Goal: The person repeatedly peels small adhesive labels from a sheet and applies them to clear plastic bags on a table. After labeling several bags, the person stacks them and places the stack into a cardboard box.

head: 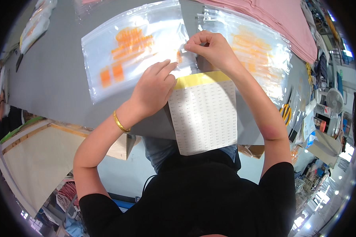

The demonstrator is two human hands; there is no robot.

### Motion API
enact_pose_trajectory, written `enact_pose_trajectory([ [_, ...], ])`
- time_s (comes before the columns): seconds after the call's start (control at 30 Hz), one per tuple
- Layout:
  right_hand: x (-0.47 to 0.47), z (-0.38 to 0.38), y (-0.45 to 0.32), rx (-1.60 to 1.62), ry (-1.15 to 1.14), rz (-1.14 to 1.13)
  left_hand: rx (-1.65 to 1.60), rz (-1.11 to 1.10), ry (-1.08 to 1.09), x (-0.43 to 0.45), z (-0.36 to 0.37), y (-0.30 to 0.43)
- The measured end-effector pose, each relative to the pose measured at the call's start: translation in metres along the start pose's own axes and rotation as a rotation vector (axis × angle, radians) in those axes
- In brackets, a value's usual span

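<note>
A clear plastic zip bag (103, 56) with orange printing lies flat on the grey table. My left hand (155, 86) rests with its fingers apart on the bag's lower right part. My right hand (212, 49) is over the bag's right edge, thumb and forefinger pinched together. Right by those fingertips is a small white label (183, 50); whether it is held or lies on the bag cannot be told. Below my hands, a sheet of small printed labels (204, 115) with a yellow top strip hangs over the table's near edge.
More printed clear bags (255, 56) lie overlapping at the right, some bearing small white labels. Behind them is a stack of folded pink fabric (273, 20). Yellow-handled scissors (286, 114) lie at the right edge. A cream panel with a wooden rim (32, 163) stands at lower left.
</note>
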State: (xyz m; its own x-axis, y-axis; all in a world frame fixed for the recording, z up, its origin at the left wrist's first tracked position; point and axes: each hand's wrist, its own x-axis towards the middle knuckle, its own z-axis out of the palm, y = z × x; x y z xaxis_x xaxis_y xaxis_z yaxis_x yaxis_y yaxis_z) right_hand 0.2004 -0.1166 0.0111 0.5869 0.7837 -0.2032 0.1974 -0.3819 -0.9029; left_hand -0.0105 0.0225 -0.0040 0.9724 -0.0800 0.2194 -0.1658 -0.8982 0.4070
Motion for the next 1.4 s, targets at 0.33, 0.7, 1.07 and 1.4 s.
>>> enact_pose_trajectory([
  [0.33, 0.012, 0.025, 0.013, -0.002, 0.101, -0.069, 0.013, -0.050, 0.033, 0.011, 0.000, -0.007],
  [0.7, 0.020, 0.026, 0.010, -0.622, 0.480, -0.289, -0.025, -0.035, 0.060, 0.018, 0.000, -0.011],
  [1.07, 0.022, 0.058, -0.013, -1.040, 0.728, -0.511, -1.056, -0.758, -0.324, -0.002, -0.050, 0.008],
  [1.4, -0.033, -0.144, 0.016, -0.061, 0.502, 0.206, -1.571, -0.827, -0.299, -0.021, -0.075, 0.017],
])
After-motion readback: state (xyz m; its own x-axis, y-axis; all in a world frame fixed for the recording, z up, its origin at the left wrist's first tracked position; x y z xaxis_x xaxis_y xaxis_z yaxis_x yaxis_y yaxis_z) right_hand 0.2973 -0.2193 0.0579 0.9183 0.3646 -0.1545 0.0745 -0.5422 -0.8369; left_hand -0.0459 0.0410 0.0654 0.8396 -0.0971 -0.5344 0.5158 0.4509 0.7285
